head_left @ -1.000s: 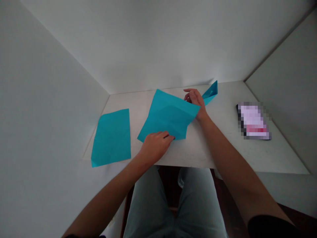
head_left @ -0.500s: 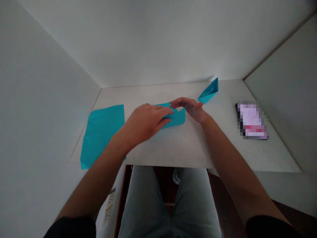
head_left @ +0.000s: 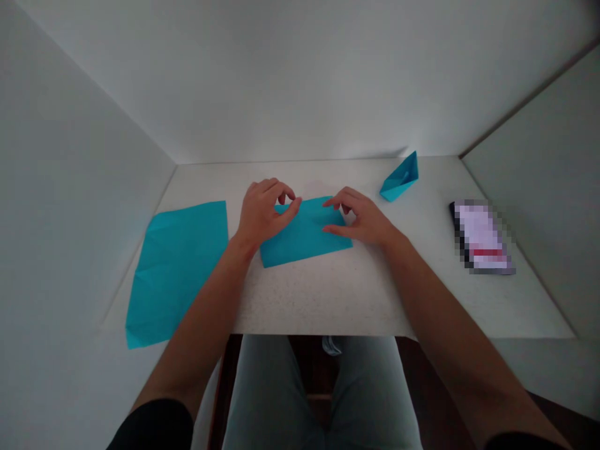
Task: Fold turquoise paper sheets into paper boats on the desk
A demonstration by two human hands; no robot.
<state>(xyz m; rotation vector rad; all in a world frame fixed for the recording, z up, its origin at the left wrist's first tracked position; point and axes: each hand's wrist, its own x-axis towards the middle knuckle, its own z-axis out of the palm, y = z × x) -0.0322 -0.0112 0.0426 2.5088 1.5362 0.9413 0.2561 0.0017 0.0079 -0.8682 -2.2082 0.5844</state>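
The paper (head_left: 307, 231) lay flat on the middle of the table (head_left: 319, 306) as a long folded rectangle; a second before, it had been a larger piece lifted at a slant, and half a second before, a bent-over strip mostly covered by the fingers. The left hand (head_left: 267, 209) had drawn back to the paper's left end, loosely curled, thumb close to the forefinger with nothing seen between them. The right hand (head_left: 363, 219) was over the right end, thumb and fingers spread apart. Whether either hand touched the paper could not be told. The sheet (head_left: 180, 262) on the left, the boat (head_left: 400, 178) near the back and the phone (head_left: 482, 237) on the right kept their places.

The table was whitish and faintly speckled, and the sheet's near edge reached past its front. A pale wall (head_left: 300, 81) rose straight behind it, with others closing in the left and right sides. Below the front edge showed the person's jeans (head_left: 267, 387) and a dark reddish floor (head_left: 435, 387).
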